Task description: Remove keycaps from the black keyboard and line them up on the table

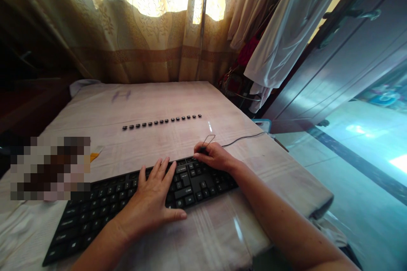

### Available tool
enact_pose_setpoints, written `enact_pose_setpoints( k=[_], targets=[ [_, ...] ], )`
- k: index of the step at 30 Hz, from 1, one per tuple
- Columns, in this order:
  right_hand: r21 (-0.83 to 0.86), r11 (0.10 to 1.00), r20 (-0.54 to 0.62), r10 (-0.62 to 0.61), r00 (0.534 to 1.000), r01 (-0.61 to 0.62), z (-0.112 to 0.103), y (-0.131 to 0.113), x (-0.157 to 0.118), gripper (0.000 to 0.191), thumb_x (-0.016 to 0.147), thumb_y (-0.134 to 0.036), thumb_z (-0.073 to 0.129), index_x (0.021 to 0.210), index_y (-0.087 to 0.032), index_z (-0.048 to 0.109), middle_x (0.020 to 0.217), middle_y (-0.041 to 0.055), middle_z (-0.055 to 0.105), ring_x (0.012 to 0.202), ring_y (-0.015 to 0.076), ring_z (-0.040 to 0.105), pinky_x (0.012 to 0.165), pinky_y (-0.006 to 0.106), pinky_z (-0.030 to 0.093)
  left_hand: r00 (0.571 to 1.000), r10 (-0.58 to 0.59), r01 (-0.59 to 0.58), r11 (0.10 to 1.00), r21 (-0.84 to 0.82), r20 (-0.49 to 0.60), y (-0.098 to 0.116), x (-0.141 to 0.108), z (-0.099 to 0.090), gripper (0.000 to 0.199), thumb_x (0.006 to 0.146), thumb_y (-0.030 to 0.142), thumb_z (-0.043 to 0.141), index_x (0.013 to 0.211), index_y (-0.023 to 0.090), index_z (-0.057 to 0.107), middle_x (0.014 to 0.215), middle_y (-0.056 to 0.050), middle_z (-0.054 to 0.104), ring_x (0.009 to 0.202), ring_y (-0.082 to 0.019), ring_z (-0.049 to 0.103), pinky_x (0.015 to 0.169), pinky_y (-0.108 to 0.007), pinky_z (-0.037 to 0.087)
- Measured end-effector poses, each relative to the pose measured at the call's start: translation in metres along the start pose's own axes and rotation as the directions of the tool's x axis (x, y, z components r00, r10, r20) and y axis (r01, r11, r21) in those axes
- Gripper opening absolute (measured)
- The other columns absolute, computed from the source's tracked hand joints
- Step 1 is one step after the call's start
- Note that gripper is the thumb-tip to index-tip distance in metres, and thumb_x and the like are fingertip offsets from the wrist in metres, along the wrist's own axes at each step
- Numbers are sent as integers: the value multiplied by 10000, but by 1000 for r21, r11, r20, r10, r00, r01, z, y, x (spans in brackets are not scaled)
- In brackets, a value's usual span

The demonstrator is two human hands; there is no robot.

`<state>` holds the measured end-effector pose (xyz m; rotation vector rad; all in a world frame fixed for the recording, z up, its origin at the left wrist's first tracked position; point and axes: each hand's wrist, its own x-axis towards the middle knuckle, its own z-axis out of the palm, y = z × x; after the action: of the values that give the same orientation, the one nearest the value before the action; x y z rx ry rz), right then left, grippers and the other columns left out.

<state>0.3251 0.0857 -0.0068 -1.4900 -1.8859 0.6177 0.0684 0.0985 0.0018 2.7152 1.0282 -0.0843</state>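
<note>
A black keyboard lies slanted on the cloth-covered table. My left hand rests on its middle with the fingers spread and nothing held. At the keyboard's upper edge, right of centre, my right hand is closed around the dark handle of a thin wire-loop tool, its loop pointing up. Beyond the keyboard, several small black keycaps stand in a long row. The top strip of the keyboard is partly covered by my hands.
A cable runs to the table's right edge. A blurred-out patch lies at the left, beside a small orange item. Curtains hang behind the table, clothes hang at the right, near a door.
</note>
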Motion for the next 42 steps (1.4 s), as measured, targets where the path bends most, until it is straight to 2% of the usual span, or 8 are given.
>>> enact_pose_setpoints(
  k=[4,9,17,23,30,36,42],
  targets=[
    [68,997,-34,46,998,-44,2,1,1,179,859,-331,584,809,-173,651,629,-24,603,597,118,541,581,212,407,999,-1,-1,1000,20,53,11,4,-4,1132,595,640,688,1507,145,235,1567,-211,121,1441,-413,106,1107,-675,52],
    [118,992,3,36,999,-36,1,3,-1,184,868,-305,574,802,-169,679,632,-10,657,591,127,593,595,222,437,996,-23,19,999,45,91,15,8,-6,1106,591,617,686,1499,147,264,1567,-213,130,1443,-408,115,1113,-660,76],
    [99,995,-56,20,998,-14,1,4,-2,241,890,-329,546,736,-171,644,614,-1,647,585,130,598,592,227,448,1000,11,-10,1000,16,-23,8,7,7,1088,584,614,711,1487,164,306,1560,-213,204,1420,-448,185,1109,-671,78],
    [168,985,-55,58,997,-48,2,6,-2,253,888,-352,547,732,-171,630,618,2,652,569,128,598,585,229,464,1000,8,-8,1000,16,14,8,8,6,1073,596,622,689,1486,160,305,1562,-216,188,1422,-442,186,1101,-680,78],
    [207,975,-30,89,996,-81,1,8,-3,267,887,-384,547,753,-172,639,632,6,658,567,131,598,575,232,470,999,35,-35,999,19,-37,6,7,11,1069,592,658,659,1484,185,308,1567,-202,205,1421,-431,206,1106,-664,66],
    [42,999,50,-23,998,21,-5,1,-2,189,891,-317,557,826,-190,680,713,4,695,643,142,627,647,240,455,1000,18,-18,1000,9,-10,8,7,8,1061,612,665,638,1484,156,310,1562,-214,210,1419,-443,201,1100,-678,80],
    [-194,974,125,-94,988,117,-6,-10,9,203,906,-315,553,785,-195,663,698,27,681,645,160,621,635,252,414,999,33,-33,999,-2,-11,8,7,8,1066,618,673,635,1486,152,303,1561,-227,199,1424,-442,183,1103,-676,40]
  ],
)
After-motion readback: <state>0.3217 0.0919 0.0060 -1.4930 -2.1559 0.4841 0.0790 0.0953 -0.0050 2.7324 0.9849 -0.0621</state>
